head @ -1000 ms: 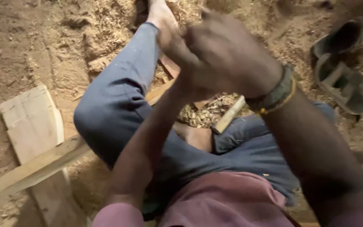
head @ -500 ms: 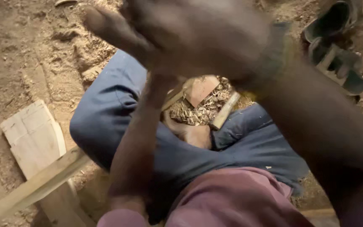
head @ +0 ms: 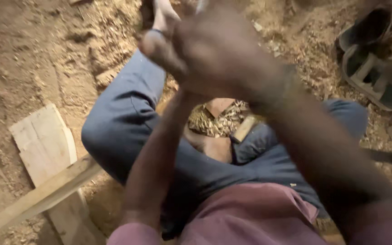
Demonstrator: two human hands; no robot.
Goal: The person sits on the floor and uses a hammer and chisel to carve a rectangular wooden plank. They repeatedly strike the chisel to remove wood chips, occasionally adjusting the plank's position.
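My two hands are raised close to the camera and clasped together in one blurred fist. My left hand (head: 169, 50) is on the left side of it and my right hand (head: 237, 59) on the right, with a band at its wrist. The blur hides whether anything is inside the grip. Far below, between my legs in blue trousers (head: 123, 122), lies a reddish-brown block of wood (head: 218, 106) in a heap of wood chips (head: 209, 124). A pale wooden stick (head: 243, 129) rests beside it. My bare foot (head: 163, 13) stretches away at the top.
The ground is sandy and strewn with shavings. A pale flat board (head: 44, 140) lies at the left, with a long wooden beam (head: 37, 199) crossing over it. A pair of dark sandals (head: 370, 68) sits at the upper right.
My clasped hands have stayed up near the camera and shifted a little left. The view has tilted, so the block and chips between my legs show more.
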